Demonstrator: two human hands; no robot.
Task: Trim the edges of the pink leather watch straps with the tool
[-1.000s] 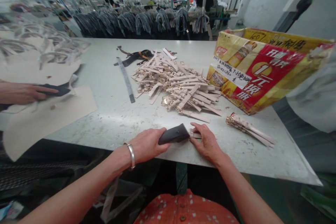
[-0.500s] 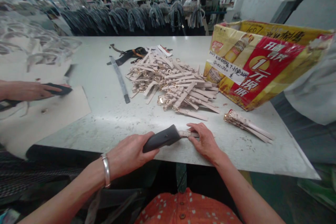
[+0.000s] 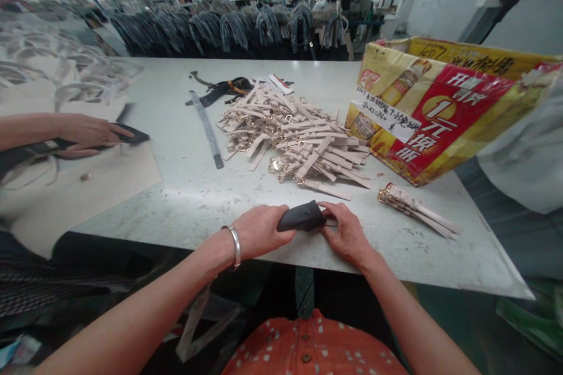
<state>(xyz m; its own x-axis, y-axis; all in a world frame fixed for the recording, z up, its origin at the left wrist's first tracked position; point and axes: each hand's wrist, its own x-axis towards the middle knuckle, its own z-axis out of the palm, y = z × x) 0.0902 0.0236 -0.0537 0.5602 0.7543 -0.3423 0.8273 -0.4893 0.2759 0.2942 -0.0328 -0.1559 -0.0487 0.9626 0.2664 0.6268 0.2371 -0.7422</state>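
My left hand (image 3: 263, 232) is shut around a black hand tool (image 3: 301, 216), whose tip reaches my right hand. My right hand (image 3: 347, 234) pins a short beige strap strip (image 3: 333, 223) to the table, and the tool and fingers hide most of it. Beyond them lies a heap of beige strap strips with gold buckles (image 3: 294, 140). A smaller bundle of the same straps (image 3: 413, 208) lies to my right.
A grey metal ruler (image 3: 206, 129) and dark straps (image 3: 222, 91) lie behind the heap. A printed cardboard carton (image 3: 435, 111) stands at the right. At the left, a co-worker's hand (image 3: 88, 135) works a black tool (image 3: 132, 135) over a beige sheet (image 3: 88, 187).
My left hand has slid the black tool rightward along the strip, up to my right hand. The co-worker's hand has shifted on the sheet.
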